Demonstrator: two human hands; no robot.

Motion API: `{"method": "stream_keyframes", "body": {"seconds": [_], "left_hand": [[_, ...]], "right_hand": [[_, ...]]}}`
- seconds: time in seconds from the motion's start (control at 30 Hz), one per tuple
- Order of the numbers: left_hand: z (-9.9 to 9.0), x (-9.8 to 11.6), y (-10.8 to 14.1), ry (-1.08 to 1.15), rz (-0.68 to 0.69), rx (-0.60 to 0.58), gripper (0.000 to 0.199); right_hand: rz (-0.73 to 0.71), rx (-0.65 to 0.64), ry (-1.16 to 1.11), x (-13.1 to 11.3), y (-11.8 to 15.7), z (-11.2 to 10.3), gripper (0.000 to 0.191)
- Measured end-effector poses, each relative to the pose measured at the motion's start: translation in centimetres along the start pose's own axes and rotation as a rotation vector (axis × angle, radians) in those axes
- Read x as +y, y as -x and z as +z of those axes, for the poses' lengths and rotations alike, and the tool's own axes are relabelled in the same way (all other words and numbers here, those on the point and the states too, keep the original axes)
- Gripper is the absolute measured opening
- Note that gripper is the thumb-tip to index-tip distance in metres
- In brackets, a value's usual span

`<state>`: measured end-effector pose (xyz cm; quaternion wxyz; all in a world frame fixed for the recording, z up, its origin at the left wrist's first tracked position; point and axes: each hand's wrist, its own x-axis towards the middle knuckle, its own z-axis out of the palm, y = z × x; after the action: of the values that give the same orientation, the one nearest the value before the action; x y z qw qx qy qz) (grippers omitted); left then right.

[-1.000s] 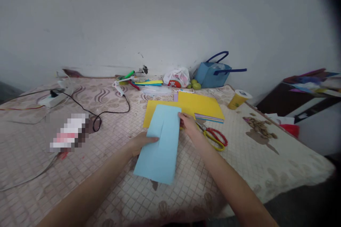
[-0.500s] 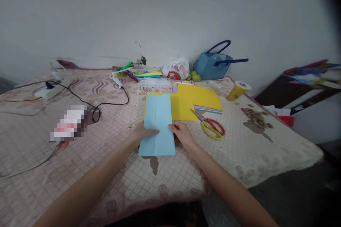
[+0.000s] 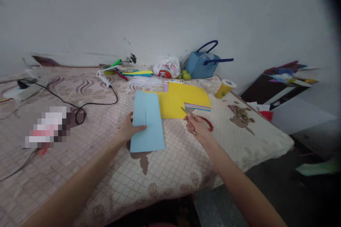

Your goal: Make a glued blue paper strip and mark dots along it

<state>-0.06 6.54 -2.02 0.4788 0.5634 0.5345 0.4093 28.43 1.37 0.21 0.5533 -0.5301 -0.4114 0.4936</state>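
Note:
A light blue sheet of paper [image 3: 149, 113] with a crease down its middle is gripped at its left side by my left hand [image 3: 131, 127], the thumb lying across its face. It is raised off the table, casting a shadow below. My right hand [image 3: 196, 125] is closed over the scissors [image 3: 208, 123], whose blades point up and left across yellow paper. One red handle loop shows right of the hand; the other handle is hidden under it. Behind the blue sheet lies a yellow sheet [image 3: 173, 104], with a stack of coloured paper partly beneath it.
A yellow cup [image 3: 225, 89] and a pile of peanuts [image 3: 242, 113] are at the right. Toward the wall stand a blue bag [image 3: 202, 65], green fruits [image 3: 185, 75] and a white plastic bag [image 3: 167, 68]. A glue gun [image 3: 103, 78] trails a black cord leftward.
My right hand has let go of the blue paper and moved right onto the scissors. My left hand still holds the paper. The whole view has shifted slightly.

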Motion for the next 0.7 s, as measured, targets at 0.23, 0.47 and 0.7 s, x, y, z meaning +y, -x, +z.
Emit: {"method": "stream_keyframes", "body": {"seconds": [0.23,0.47,0.7], "left_hand": [[4.5,5.0,4.3,-0.246,0.371,-0.259,0.016],[8.7,6.3,5.3,-0.122,0.392,-0.330,0.015],[8.0,6.9,6.1,-0.272,0.503,-0.250,0.016]], "right_hand": [[-0.032,-0.029,-0.171,0.8,0.3,5.4,0.039],[-0.274,0.043,0.040,-0.3,0.9,7.2,0.036],[-0.385,0.075,0.241,-0.3,1.1,7.0,0.036]]}}
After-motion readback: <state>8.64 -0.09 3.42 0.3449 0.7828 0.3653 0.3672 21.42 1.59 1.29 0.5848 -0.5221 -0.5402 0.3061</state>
